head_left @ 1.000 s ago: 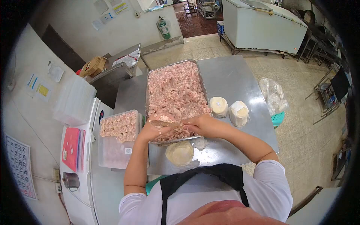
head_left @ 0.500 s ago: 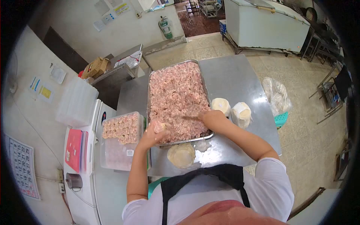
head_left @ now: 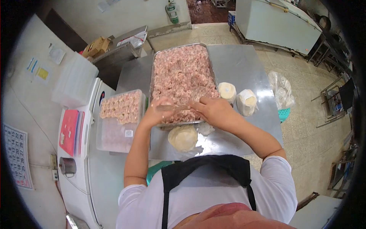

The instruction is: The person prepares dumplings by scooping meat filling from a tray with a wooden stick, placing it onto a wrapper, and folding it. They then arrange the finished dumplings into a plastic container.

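From the head view, taking its centre as my clock, I am seeing the metal tray (head_left: 185, 123) of minced mixture (head_left: 183, 72) lying toward twelve o'clock. The right hand (head_left: 213, 109), at three o'clock, is gripping a flat stick (head_left: 171, 108), its fingers closed around one end. The stick is pointing to nine o'clock, and its other end is overlapping the left hand (head_left: 151, 114). That hand is blurring; I cannot tell how its fingers are closing, or on what. Half a second ago the stick was being at the mixture, apart from the left hand; now both are meeting again, so I am judging that the work is passing from the tray to the left hand. A pale round stack (head_left: 183, 138) is lying at six o'clock, and a box (head_left: 114, 137) with small portions (head_left: 120, 107) is standing farther toward nine.
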